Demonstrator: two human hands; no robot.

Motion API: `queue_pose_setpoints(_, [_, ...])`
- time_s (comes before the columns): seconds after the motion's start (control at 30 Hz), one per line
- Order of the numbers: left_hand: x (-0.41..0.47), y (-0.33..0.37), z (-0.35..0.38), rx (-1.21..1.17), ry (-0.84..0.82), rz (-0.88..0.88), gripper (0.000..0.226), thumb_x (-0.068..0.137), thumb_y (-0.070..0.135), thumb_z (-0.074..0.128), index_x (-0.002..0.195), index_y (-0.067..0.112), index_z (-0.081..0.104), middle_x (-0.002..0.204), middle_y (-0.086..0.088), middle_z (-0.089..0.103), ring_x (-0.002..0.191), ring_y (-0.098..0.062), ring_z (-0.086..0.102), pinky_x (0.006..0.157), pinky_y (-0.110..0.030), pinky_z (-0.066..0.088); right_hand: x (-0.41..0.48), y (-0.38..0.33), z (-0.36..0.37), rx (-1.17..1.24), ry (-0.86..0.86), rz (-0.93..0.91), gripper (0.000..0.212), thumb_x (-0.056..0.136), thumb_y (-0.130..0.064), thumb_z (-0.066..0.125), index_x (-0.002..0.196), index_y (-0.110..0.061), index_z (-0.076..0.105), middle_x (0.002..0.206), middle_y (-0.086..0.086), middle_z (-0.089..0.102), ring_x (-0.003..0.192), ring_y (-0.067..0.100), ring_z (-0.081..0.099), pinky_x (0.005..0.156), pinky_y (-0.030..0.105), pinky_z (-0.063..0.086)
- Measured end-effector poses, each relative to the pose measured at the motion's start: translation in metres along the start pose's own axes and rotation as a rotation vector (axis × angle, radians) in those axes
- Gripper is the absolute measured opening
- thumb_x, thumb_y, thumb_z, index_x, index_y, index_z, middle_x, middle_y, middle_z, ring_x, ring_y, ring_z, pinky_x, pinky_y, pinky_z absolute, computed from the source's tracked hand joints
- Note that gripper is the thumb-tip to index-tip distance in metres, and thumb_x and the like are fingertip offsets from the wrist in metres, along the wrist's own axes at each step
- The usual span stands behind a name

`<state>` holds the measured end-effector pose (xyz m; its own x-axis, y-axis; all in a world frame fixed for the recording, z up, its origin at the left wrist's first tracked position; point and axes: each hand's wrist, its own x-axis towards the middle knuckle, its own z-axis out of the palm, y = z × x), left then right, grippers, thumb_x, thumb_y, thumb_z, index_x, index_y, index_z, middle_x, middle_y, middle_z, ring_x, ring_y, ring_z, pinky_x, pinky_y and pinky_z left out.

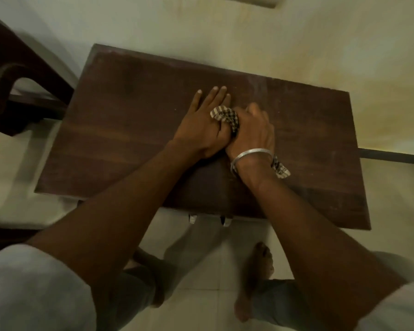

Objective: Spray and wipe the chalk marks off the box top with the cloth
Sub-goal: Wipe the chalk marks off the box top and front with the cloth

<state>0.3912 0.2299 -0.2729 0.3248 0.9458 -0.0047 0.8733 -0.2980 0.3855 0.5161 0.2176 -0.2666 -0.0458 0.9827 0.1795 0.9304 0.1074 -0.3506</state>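
Cloth (226, 118) bunched in right hand (252, 133) on box top (129, 130) — left hand (201, 126) flat beside it.

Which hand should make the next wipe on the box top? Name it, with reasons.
Right. The right hand grips the checked cloth, bunched against the box top; the left hand lies flat beside it, fingers straight, holding nothing, so it likely just steadies.

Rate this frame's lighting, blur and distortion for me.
Head view: dim, yellowish light, no glare on the box top; sharpest at the centre, where the check pattern of the cloth reads clearly in the right hand beside the flat left hand; the chair and sleeves near the edges are smeared; wide-angle stretch shows toward the corners.
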Motion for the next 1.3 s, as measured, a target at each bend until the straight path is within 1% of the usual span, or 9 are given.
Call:
queue_pose_setpoints(0.17, [0.062,-0.001,-0.001,0.034,0.001,-0.022,0.080,0.086,0.043,0.005,0.153,0.007,0.029,0.162,-0.014,0.027,0.152,-0.026,0.016,0.124,-0.043,0.003,0.067,0.026,0.006,-0.011,0.027,0.039,0.027,0.091,-0.031,0.048,0.112,-0.025,0.063,0.124,0.010,0.054,0.113,0.034,0.050,0.090,0.046,0.045])
queue_pose_setpoints(0.27, [0.079,-0.005,-0.002,0.035,0.039,0.013,0.063,0.095,0.036,0.018,0.147,0.011,0.042,0.156,-0.013,0.039,0.149,-0.027,0.026,0.123,-0.044,0.014,0.097,0.040,0.002,-0.058,0.038,0.066,0.029,0.085,-0.030,0.051,0.110,-0.020,0.061,0.120,0.012,0.052,0.107,0.037,0.050,0.083,0.046,0.045])
queue_pose_setpoints(0.57, [0.043,-0.084,-0.031,0.069,0.079,-0.076,0.063,0.099,0.036,0.018,0.155,0.008,0.027,0.163,-0.011,0.024,0.153,-0.021,0.014,0.125,-0.042,0.005,0.102,0.049,-0.007,-0.138,0.157,0.374,0.033,0.082,-0.021,0.050,0.112,-0.011,0.058,0.122,0.017,0.049,0.112,0.041,0.047,0.089,0.047,0.042])
queue_pose_setpoints(0.7, [0.025,-0.116,-0.046,0.074,0.090,-0.160,0.065,0.097,0.036,0.017,0.156,0.008,0.026,0.164,-0.010,0.022,0.153,-0.021,0.013,0.125,-0.044,0.002,0.093,-0.022,0.026,-0.084,0.141,0.174,0.026,0.080,-0.019,0.051,0.102,-0.009,0.059,0.114,0.018,0.051,0.105,0.041,0.050,0.083,0.044,0.043])
queue_pose_setpoints(0.83, [0.001,-0.169,-0.068,0.097,0.161,-0.291,0.068,0.094,0.036,0.017,0.155,0.008,0.027,0.163,-0.009,0.023,0.152,-0.024,0.015,0.123,-0.046,0.004,0.105,-0.113,0.066,-0.047,0.070,-0.004,0.030,0.080,-0.020,0.055,0.108,-0.013,0.059,0.121,0.014,0.050,0.109,0.037,0.049,0.088,0.042,0.041])
queue_pose_setpoints(0.97, [-0.018,-0.215,-0.079,-0.131,0.221,-0.383,0.066,0.094,0.035,0.017,0.153,0.008,0.031,0.163,-0.011,0.023,0.151,-0.025,0.017,0.123,-0.042,0.011,0.121,-0.189,0.098,0.002,-0.017,-0.140,0.027,0.084,-0.022,0.057,0.110,-0.016,0.059,0.123,0.009,0.049,0.111,0.032,0.049,0.084,0.039,0.044])
queue_pose_setpoints(1.07, [-0.022,-0.231,-0.080,-0.430,0.287,-0.462,0.044,0.101,0.028,0.022,0.126,0.007,0.052,0.133,-0.012,0.052,0.123,-0.025,0.047,0.099,-0.029,0.036,0.132,-0.230,0.118,0.035,-0.015,-0.216,0.019,0.091,-0.022,0.050,0.106,-0.016,0.060,0.120,0.008,0.050,0.109,0.028,0.051,0.082,0.036,0.043])
queue_pose_setpoints(1.13, [-0.020,-0.236,-0.077,-0.546,0.270,-0.582,0.031,0.105,0.024,0.022,0.105,0.018,0.051,0.113,0.001,0.051,0.102,-0.014,0.048,0.076,-0.023,0.033,0.138,-0.244,0.125,0.027,-0.026,-0.258,0.018,0.092,-0.022,0.050,0.106,-0.015,0.060,0.118,0.007,0.051,0.107,0.025,0.052,0.081,0.033,0.042])
queue_pose_setpoints(1.3, [-0.044,-0.230,-0.072,-0.678,0.315,-0.648,0.038,0.107,0.029,0.020,0.102,0.013,0.053,0.107,-0.001,0.057,0.090,-0.010,0.052,0.078,-0.027,0.038,0.131,-0.253,0.127,0.014,-0.090,-0.325,0.018,0.087,-0.022,0.057,0.105,-0.017,0.060,0.116,0.007,0.051,0.103,0.027,0.054,0.075,0.031,0.040])
